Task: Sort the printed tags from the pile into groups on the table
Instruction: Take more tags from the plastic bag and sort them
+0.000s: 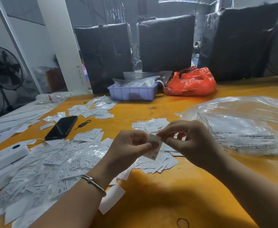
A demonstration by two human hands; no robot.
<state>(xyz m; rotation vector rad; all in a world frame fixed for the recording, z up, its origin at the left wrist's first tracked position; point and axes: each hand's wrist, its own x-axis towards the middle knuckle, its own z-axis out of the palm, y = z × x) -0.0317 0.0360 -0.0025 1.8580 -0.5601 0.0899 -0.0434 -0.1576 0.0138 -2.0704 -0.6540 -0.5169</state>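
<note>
Sorting tags at an orange table (176, 191), both hands pinching one tag.

Sitting behind, three black wrapped bales (166, 43); lying at right, one clear plastic bag (243, 122); spreading at left, the big pile (52, 165) of printed tags, too many for counting, with smaller groups (151, 125) beyond; resting nearby, one phone (61, 127). Gripping the XL tag (154, 146) above the table: left hand (130, 147) pinching its middle, right hand (184, 139) pinching its top edge, long axis hanging roughly upright, XL end pointing down.
</note>
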